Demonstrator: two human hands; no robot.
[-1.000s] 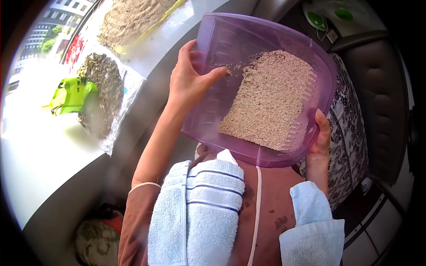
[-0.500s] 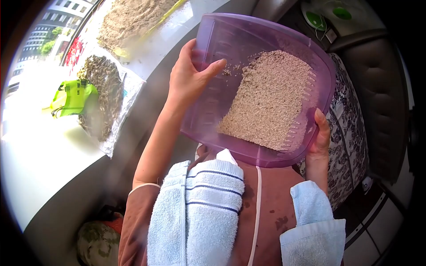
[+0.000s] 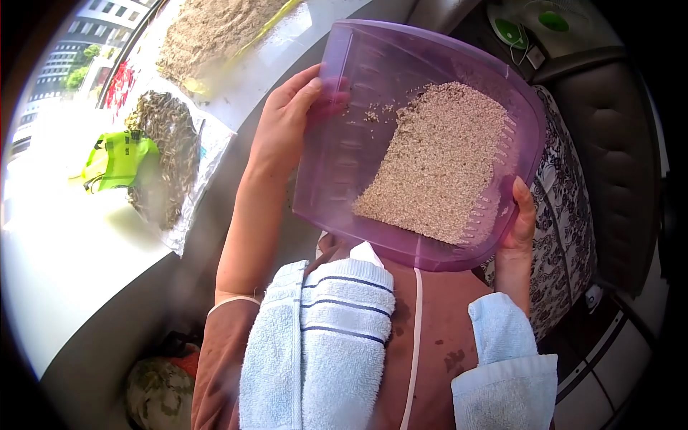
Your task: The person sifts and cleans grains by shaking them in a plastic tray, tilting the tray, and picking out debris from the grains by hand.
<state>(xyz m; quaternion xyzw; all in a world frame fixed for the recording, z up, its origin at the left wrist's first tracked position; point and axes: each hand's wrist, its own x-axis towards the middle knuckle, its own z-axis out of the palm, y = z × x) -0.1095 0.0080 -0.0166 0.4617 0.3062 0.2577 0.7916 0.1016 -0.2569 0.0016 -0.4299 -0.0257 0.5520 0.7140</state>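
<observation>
A translucent purple plastic winnowing basket (image 3: 333, 172), ribbed and slotted along its right side, is held out in front of my body. Pale, small grain (image 3: 437, 165) lies heaped in its middle and right, with a few darker bits (image 3: 373, 115) scattered to the left of the heap. My left hand (image 3: 290, 107) grips the left rim, thumb on the near side, fingers showing dimly through the plastic behind it. At the lower right rim, my right hand (image 3: 521, 218) holds the basket with its thumb over the edge; its other fingers are mostly hidden beneath.
On the white sill (image 3: 86, 265) at left lie dark dried pods or seeds (image 3: 168, 143) on a plastic sheet, a bright green bag (image 3: 118, 161), and a brownish heap (image 3: 208, 39). A dark sofa (image 3: 605, 136) and a patterned cloth (image 3: 559, 236) are at right.
My left thumb has drawn back from over the basket's inside to the left rim, and the hand has shifted left. The grain and right hand look nearly the same.
</observation>
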